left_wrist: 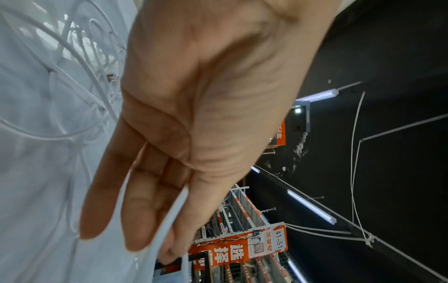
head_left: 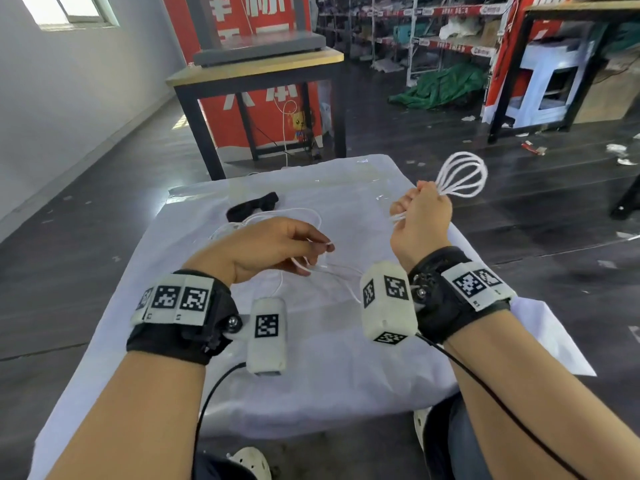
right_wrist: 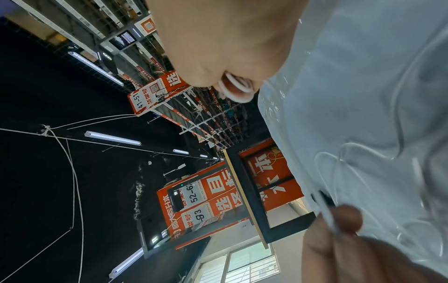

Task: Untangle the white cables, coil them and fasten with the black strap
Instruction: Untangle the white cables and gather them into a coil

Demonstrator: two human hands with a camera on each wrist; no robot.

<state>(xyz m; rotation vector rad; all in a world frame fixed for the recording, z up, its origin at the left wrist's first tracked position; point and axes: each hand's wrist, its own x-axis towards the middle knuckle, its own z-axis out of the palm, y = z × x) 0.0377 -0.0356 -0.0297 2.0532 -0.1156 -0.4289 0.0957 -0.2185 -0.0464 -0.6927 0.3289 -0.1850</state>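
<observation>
Forearms reach over the cloth-covered table (head_left: 346, 375). Left hand (head_left: 266, 247) pinches the loose white cable (head_left: 327, 243) low at centre; right hand (head_left: 420, 216), raised up-right of it, grips the wound loops (head_left: 445, 190) (fanned away from the body). Slack spans between them.

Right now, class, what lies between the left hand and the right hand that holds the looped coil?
In the head view, slack strands of the white cable run from the left hand to the right hand, above the white cloth.
</observation>
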